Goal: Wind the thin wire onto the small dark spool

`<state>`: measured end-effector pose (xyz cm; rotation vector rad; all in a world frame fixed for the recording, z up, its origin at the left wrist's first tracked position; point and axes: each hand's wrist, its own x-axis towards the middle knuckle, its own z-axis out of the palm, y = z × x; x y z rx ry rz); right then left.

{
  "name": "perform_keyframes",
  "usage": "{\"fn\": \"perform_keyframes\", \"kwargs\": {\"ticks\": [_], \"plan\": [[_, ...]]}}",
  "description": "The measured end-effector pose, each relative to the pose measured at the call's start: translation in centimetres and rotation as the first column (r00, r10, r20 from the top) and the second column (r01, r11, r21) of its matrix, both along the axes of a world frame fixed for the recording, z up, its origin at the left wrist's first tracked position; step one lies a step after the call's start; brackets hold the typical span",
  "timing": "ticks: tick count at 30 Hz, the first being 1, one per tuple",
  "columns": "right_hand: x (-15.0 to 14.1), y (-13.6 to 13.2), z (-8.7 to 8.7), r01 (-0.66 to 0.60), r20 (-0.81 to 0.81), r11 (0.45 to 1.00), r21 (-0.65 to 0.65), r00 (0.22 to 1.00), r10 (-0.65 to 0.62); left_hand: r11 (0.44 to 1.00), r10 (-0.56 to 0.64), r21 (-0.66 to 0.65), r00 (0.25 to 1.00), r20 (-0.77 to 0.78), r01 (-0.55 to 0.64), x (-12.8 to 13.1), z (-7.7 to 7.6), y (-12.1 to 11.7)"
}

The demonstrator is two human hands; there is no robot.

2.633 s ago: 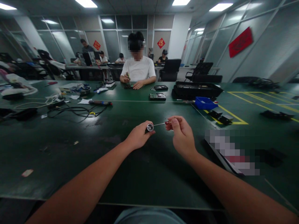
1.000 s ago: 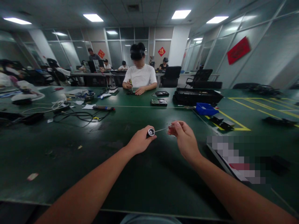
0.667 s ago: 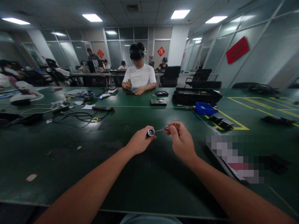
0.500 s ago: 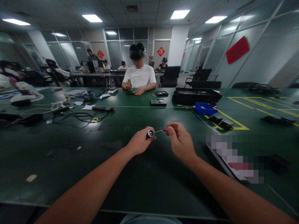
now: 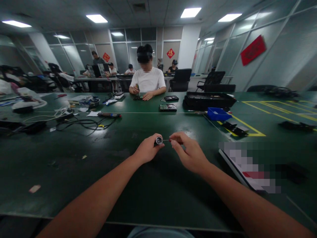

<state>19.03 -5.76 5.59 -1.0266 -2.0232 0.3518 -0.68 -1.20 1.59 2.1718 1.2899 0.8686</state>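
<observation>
My left hand (image 5: pixel 147 149) is closed around a small dark cylinder (image 5: pixel 158 141) whose silver-rimmed open end faces me. Some parts inside that rim are too small to make out. My right hand (image 5: pixel 190 151) is closed on a screwdriver (image 5: pixel 170 140) with a red handle, mostly hidden by the fingers. Its thin metal shaft points left and meets the right side of the cylinder's rim; I cannot tell whether the tip is inside or just touching. Both hands are above the green table (image 5: pixel 138 185).
Across the table a person (image 5: pixel 148 81) in a white shirt works with a tool. Hard drives (image 5: pixel 168 108), a black case (image 5: pixel 208 101) and a blue tray (image 5: pixel 218 114) lie beyond my hands. Black cables (image 5: pixel 84 124) are at left, a blurred pale object (image 5: pixel 244 172) at right.
My right hand has shifted left, closer to the cylinder. Less of the screwdriver's shaft shows, and it lies more level. My left hand keeps its hold on the cylinder.
</observation>
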Motion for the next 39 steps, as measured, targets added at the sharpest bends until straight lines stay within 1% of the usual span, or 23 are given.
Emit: {"fn": "perform_keyframes", "kwargs": {"ticks": [2,4,5,7,10,12,14,15,16,21,24,28,33,35,37,39], "plan": [[0.0,-0.2,0.0,0.022,0.019,1.000,0.014,1.000,-0.023,1.000,-0.004,-0.006,1.000,-0.007,0.004,0.0,0.0,0.0],[-0.1,-0.2,-0.2,0.071,-0.032,0.997,0.006,0.997,-0.070,1.000,-0.015,-0.014,1.000,-0.001,0.015,0.1,0.1,-0.1],[-0.2,-0.1,-0.4,0.086,-0.093,0.996,-0.019,0.992,-0.087,1.000,-0.019,-0.016,1.000,0.005,0.019,0.1,0.1,-0.2],[-0.3,0.2,-0.8,0.070,-0.258,0.992,-0.101,0.962,-0.094,1.000,-0.017,-0.015,1.000,0.017,0.017,0.1,0.2,-0.3],[-0.4,1.2,-1.5,0.006,-0.468,0.977,-0.211,0.878,-0.107,1.000,-0.010,0.001,1.000,0.010,0.010,0.1,0.3,-0.3],[-0.2,1.9,-1.7,-0.002,-0.581,0.959,-0.282,0.796,-0.169,1.000,-0.003,0.016,1.000,-0.008,0.003,0.1,0.4,-0.3],[-0.1,2.3,-1.8,0.014,-0.654,0.948,-0.318,0.721,-0.230,1.000,-0.005,0.027,1.000,-0.020,0.005,0.1,0.5,-0.4],[0.0,2.3,-1.8,0.036,-0.655,0.952,-0.304,0.717,-0.237,1.000,-0.009,0.029,1.000,-0.022,0.010,0.1,0.6,-0.4],[0.0,2.2,-1.7,0.058,-0.638,0.958,-0.280,0.734,-0.231,1.000,-0.013,0.028,1.000,-0.021,0.013,0.1,0.6,-0.4],[-0.3,1.1,-1.4,0.136,-0.471,0.979,-0.151,0.861,-0.192,1.000,-0.011,0.028,1.000,0.001,0.011,0.1,0.6,-0.4],[-0.4,0.7,-1.3,0.153,-0.387,0.982,-0.113,0.903,-0.186,1.000,-0.014,0.025,1.000,-0.003,0.014,0.1,0.4,-0.4],[-0.5,0.7,-1.3,0.158,-0.358,0.982,-0.101,0.915,-0.184,1.000,-0.007,0.013,1.000,-0.016,0.007,0.1,0.4,-0.4],[-0.5,0.8,-1.4,0.182,-0.392,0.975,-0.127,0.894,-0.218,0.999,-0.012,0.030,1.000,-0.017,0.012,0.1,0.5,-0.4],[-0.4,0.8,-1.2,0.178,-0.385,0.976,-0.126,0.898,-0.213,0.999,-0.011,0.033,1.000,-0.020,0.012,0.1,0.5,-0.4],[-0.3,0.6,-0.9,0.198,-0.321,0.976,-0.096,0.922,-0.218,1.000,-0.009,0.025,1.000,-0.026,0.010,0.1,0.5,-0.4],[-0.2,0.4,-0.6,0.249,-0.217,0.968,-0.035,0.943,-0.251,1.000,-0.012,0.009,0.999,-0.036,0.012,0.1,0.5,-0.4]]}}
